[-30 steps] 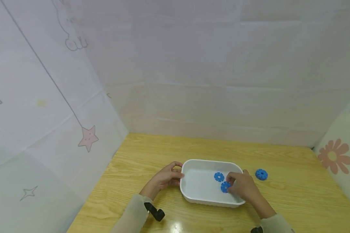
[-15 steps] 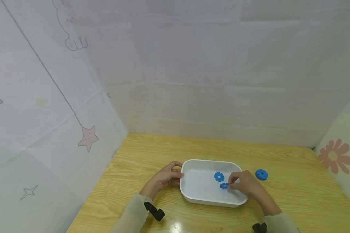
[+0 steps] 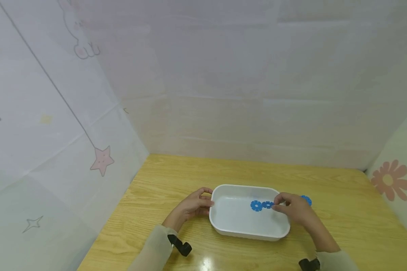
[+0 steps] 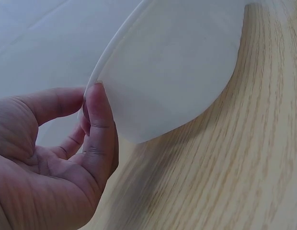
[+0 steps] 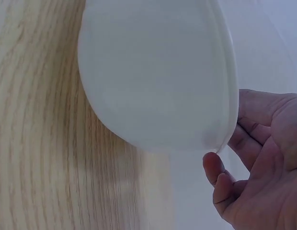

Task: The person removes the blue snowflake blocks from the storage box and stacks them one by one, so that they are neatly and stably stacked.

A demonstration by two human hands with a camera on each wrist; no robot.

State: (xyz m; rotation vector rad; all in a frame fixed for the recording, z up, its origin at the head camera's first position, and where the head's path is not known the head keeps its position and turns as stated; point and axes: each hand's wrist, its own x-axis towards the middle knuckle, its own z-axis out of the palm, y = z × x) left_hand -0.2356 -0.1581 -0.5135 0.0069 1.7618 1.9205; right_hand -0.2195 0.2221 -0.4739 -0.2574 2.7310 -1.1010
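A white plastic basin (image 3: 239, 236) stands on the table. My left hand (image 3: 191, 206) holds its left rim, thumb and fingers pinching the edge in the left wrist view. Inside the basin lies a blue notched disc (image 3: 256, 206) with a centre hole. Just right of it, a second blue notched disc (image 3: 267, 204) is tilted between the thumb and fingertips of my right hand (image 3: 293, 206), over the basin's right end. In the right wrist view the basin wall (image 5: 158, 86) hides the tips of my right thumb and index finger, and the disc.
More blue discs (image 3: 306, 200) lie on the wooden table (image 3: 342, 210) right of the basin, partly hidden behind my right hand. A pale printed cloth (image 3: 224, 94) hangs behind and at both sides of the table.
My right hand has lifted the second disc up and to the right, and the disc has tilted to a narrow oval. The left hand stays on the basin's rim.
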